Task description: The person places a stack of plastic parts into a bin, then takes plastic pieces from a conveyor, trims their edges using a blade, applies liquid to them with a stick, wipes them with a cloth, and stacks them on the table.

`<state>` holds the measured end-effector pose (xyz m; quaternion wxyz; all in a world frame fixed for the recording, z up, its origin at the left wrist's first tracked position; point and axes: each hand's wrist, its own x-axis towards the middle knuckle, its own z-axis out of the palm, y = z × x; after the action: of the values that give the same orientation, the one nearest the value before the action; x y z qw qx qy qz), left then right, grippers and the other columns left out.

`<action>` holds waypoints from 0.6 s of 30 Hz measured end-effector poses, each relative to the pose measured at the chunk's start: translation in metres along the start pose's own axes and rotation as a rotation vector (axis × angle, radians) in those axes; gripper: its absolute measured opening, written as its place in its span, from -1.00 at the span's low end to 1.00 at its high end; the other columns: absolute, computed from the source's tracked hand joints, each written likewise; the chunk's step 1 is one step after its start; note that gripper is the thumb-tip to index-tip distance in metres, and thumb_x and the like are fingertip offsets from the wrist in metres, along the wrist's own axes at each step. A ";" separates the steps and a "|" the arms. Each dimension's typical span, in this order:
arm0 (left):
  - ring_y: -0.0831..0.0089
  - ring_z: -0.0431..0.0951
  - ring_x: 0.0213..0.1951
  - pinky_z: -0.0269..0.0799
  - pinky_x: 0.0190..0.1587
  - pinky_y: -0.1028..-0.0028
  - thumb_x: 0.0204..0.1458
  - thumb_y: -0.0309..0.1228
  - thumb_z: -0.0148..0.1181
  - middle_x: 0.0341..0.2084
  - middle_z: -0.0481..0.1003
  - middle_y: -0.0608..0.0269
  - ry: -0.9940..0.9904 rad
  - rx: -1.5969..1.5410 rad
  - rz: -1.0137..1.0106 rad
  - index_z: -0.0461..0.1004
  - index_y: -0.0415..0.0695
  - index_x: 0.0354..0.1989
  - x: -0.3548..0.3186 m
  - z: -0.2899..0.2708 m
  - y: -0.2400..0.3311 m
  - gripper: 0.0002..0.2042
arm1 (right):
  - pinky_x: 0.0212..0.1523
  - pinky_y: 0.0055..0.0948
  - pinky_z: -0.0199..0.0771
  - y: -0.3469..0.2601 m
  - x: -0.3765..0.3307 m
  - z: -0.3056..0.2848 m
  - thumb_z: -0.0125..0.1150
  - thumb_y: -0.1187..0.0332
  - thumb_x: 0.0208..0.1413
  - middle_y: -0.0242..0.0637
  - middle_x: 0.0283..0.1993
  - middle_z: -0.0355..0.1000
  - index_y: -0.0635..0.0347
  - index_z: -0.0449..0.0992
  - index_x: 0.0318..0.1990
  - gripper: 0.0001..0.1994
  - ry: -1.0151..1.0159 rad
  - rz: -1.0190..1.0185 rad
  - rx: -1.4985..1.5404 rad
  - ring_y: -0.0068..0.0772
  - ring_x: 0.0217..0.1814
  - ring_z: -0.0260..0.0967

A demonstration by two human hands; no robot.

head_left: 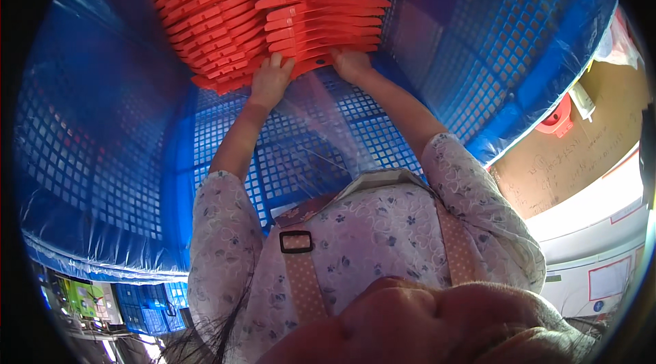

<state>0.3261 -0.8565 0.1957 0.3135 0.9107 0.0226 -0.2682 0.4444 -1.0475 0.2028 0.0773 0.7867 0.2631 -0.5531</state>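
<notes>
Two rows of stacked red plastic parts (219,29), flat and curved with small slots, lie nested in a large blue crate (321,145) lined with clear film. Around the near edge of the right-hand row, where it meets the left one, my left hand (271,79) has its fingers curled. My right hand (350,65) grips the right end of the nearest red plastic part (318,62) in that same row; its fingertips are hidden behind the part. Both arms reach down into the crate.
Perforated crate walls (519,29) rise on both sides, with film over their rims. Outside to the right is a brown cardboard surface (567,159) bearing a loose red part (557,118) and a white tube (582,101). A smaller blue crate (147,309) stands at the lower left.
</notes>
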 end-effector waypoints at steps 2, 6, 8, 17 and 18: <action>0.26 0.39 -0.19 0.44 -0.29 0.26 -0.21 -0.40 0.17 -0.25 0.28 0.23 0.029 0.000 0.032 0.35 0.02 -0.14 0.005 0.008 -0.001 -0.64 | -0.19 -0.08 0.37 0.000 0.001 0.002 -0.26 0.33 0.10 0.04 -0.16 0.37 0.21 0.30 -0.01 -0.66 -0.004 0.034 -0.086 0.02 -0.14 0.38; 0.18 0.41 -0.24 0.43 -0.29 0.25 -0.20 -0.40 0.21 -0.27 0.27 0.18 -0.007 -0.017 0.028 0.35 0.01 -0.13 0.010 0.009 0.003 -0.62 | -0.09 -0.10 0.33 0.005 0.003 0.008 -0.22 0.33 0.08 0.08 -0.09 0.32 0.18 0.30 -0.01 -0.67 0.018 0.021 0.056 0.05 -0.06 0.33; 0.17 0.42 -0.25 0.43 -0.30 0.25 -0.21 -0.41 0.22 -0.27 0.28 0.17 -0.030 -0.012 0.013 0.35 0.00 -0.15 0.013 0.004 0.005 -0.63 | -0.08 -0.11 0.32 0.005 0.000 0.002 -0.20 0.32 0.07 0.07 -0.10 0.33 0.17 0.29 0.01 -0.66 0.004 0.014 0.074 0.04 -0.05 0.32; 0.17 0.48 -0.33 0.43 -0.31 0.22 -0.16 -0.36 0.17 -0.35 0.38 0.07 -0.099 0.065 -0.052 0.20 0.04 0.14 0.029 -0.010 0.021 -0.42 | -0.15 -0.13 0.36 -0.012 -0.010 -0.036 -0.10 0.28 0.03 -0.03 -0.13 0.40 0.06 0.08 0.20 -0.48 0.064 0.137 0.279 -0.06 -0.13 0.39; 0.18 0.49 -0.34 0.42 -0.29 0.21 -0.13 -0.36 0.12 -0.36 0.40 0.08 -0.124 0.094 -0.077 0.18 0.04 0.15 0.034 -0.012 0.024 -0.43 | -0.15 -0.13 0.37 -0.007 -0.004 -0.033 -0.08 0.26 0.03 -0.03 -0.13 0.40 0.05 0.05 0.21 -0.46 0.004 0.150 0.242 -0.05 -0.13 0.39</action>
<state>0.3658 -0.8730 0.1993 0.2608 0.9043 0.0258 -0.3369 0.4671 -1.0290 0.2204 0.0227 0.8088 0.1350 -0.5719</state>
